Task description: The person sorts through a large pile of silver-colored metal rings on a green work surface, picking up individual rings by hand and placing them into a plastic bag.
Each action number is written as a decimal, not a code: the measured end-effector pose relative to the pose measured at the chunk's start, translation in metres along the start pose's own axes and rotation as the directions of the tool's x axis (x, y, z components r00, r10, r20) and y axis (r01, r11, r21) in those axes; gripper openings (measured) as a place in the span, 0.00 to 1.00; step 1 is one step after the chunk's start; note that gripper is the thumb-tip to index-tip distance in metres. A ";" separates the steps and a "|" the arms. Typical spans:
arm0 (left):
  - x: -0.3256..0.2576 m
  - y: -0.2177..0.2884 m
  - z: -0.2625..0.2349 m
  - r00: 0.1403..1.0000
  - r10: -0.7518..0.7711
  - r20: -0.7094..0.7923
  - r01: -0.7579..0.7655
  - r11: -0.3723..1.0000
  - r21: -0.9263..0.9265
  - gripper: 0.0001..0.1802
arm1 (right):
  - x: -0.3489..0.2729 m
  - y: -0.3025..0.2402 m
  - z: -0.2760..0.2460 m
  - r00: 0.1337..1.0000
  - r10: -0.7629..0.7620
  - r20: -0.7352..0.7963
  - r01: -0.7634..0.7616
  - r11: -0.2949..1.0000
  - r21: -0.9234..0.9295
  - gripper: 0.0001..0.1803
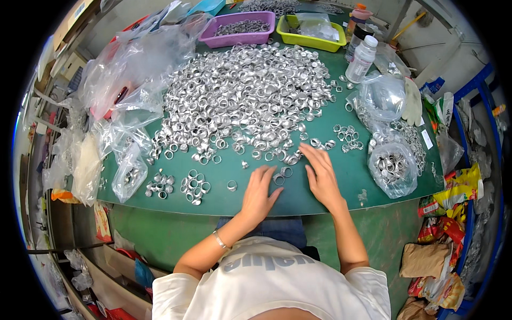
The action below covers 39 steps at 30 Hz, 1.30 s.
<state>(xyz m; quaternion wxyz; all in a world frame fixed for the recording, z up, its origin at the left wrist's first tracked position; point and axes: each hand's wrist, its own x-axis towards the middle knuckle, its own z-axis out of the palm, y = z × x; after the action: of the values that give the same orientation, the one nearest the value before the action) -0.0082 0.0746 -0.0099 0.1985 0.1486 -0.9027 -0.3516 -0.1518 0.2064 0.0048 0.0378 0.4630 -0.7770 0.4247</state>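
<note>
Hands are laid flat, fingers spread, on the green table (341, 184): left hand (258, 193) and right hand (321, 173) flank two loose silver rings (282, 174), just below one big ring heap (248, 98); nothing is pinched.

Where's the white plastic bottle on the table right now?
In the head view, the white plastic bottle stands at the far right of the green table, just right of the yellow-green tray and beyond the big ring pile.
</note>
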 end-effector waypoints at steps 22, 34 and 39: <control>0.008 -0.013 0.004 0.991 -0.048 0.123 0.051 0.998 -0.026 0.23 | -0.024 -0.014 -0.008 0.985 0.174 -0.018 -0.172 0.946 -0.273 0.13; 0.002 -0.013 0.001 0.998 0.068 -0.011 -0.067 0.921 -0.384 0.27 | -0.044 -0.030 0.023 0.820 0.520 0.239 -0.567 0.679 0.466 0.18; 0.005 -0.010 0.010 0.982 0.139 0.125 -0.098 0.953 -0.287 0.33 | -0.043 -0.034 0.020 0.981 0.185 0.055 -0.174 0.972 -0.156 0.18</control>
<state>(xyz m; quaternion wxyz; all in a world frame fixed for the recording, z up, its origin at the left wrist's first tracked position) -0.0159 0.0707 -0.0223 0.1728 0.0388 -0.8632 -0.4728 -0.0949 0.2155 -0.0061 0.0071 0.4011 -0.8465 0.3500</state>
